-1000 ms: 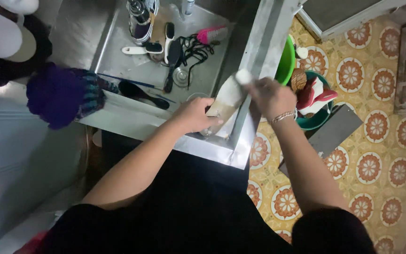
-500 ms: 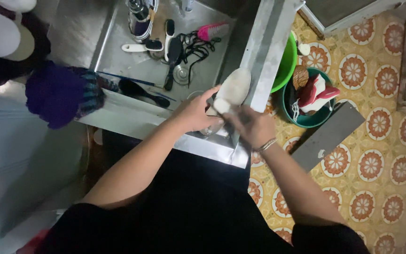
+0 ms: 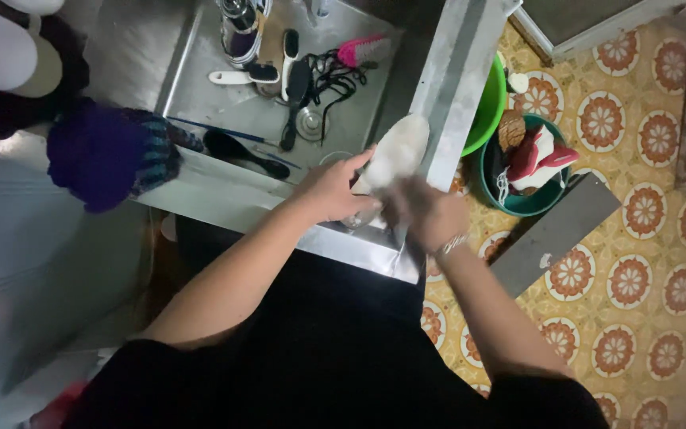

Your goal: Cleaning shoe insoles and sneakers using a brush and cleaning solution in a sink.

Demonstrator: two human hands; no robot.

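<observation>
A pale, dirty shoe sole [image 3: 395, 152] lies slanted across the near right corner of the metal sink [image 3: 208, 87]. My left hand [image 3: 333, 191] grips its near end from the left. Blurred by motion, my right hand [image 3: 426, 210] presses on the sole's lower part with its fingers closed; whether it holds a brush or cloth is hidden. A bracelet shows on that wrist.
Inside the sink lie several brushes [image 3: 279, 79], a pink brush [image 3: 361, 50], a black cord and a shoe [image 3: 240, 32]. A purple knitted item [image 3: 105, 155] hangs over the sink's left rim. On the tiled floor to the right stand a green basin [image 3: 487, 107] and a teal bowl [image 3: 529, 202] holding shoes.
My right hand slid from the sole's far tip down to its near end and now rubs there. The left hand has kept its grip on the sole.
</observation>
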